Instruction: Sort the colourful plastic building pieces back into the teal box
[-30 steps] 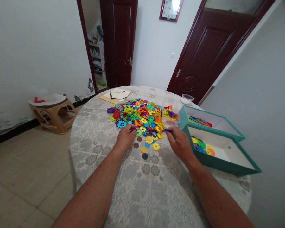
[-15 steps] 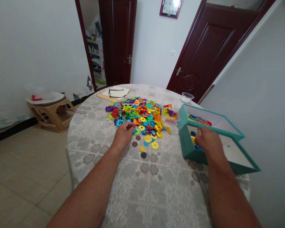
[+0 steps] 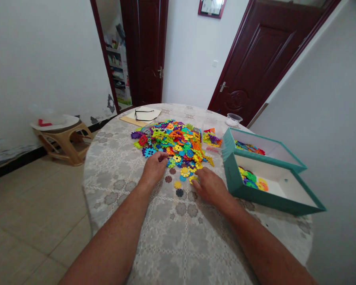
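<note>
A heap of coloured plastic snowflake discs [image 3: 173, 142] lies on a round table with a lace cloth [image 3: 180, 229]. My left hand [image 3: 154, 167] rests at the heap's near edge, fingers curled onto the discs. My right hand [image 3: 209, 185] lies palm down over the loose discs near a yellow disc [image 3: 184, 171]; its fingertips cover another yellow one. To the right stand two teal boxes: the near box [image 3: 267, 190] holds several discs, and so does the far box [image 3: 255, 144].
Glasses on paper [image 3: 145, 114] lie at the table's far side, and a small clear bowl [image 3: 233, 118] stands behind the boxes. A plastic stool [image 3: 63, 136] stands on the floor at left. Dark doors are behind, and a wall runs close on the right.
My right hand went from the heap's near edge to the near teal box and has come back to the loose discs. My left hand has hardly moved.
</note>
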The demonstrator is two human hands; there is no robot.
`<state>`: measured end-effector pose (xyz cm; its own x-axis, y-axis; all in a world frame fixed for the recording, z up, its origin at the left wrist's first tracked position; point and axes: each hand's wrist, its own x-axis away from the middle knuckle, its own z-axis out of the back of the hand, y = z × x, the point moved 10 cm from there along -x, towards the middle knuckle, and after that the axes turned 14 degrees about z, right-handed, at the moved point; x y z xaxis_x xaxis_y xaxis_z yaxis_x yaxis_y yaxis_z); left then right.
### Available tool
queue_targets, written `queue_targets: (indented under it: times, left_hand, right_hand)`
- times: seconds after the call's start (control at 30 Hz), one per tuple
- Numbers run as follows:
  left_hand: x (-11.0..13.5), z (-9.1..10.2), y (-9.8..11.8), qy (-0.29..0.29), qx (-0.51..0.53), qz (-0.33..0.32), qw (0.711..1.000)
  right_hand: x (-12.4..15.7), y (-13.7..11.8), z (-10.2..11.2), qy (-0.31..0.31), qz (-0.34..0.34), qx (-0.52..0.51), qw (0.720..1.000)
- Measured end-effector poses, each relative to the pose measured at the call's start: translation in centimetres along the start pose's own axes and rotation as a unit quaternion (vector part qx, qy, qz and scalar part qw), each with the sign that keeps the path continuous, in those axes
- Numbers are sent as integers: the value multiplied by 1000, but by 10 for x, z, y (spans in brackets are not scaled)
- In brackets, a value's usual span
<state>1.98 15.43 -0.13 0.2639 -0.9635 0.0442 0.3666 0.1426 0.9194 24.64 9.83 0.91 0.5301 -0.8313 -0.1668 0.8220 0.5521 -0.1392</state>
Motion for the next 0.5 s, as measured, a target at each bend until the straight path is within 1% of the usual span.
queue_targets:
  times: [0.1,0.3,0.4,0.5]
  left_hand:
    - [0,0,1,-3,10,-2,1000]
    - [1,0,0,1,20,5,1000]
    - [2,-1,1,-1,26,10,1000]
    - [3,0,2,1,31,6,1000]
  right_hand:
    - [0,3,-13,-13,-22,7,1000]
    - [-1,16,-17,6,-9,-126,992]
    - [-7,8,-17,33,12,-194,980]
    - [-17,-5,-13,82,53,-207,973]
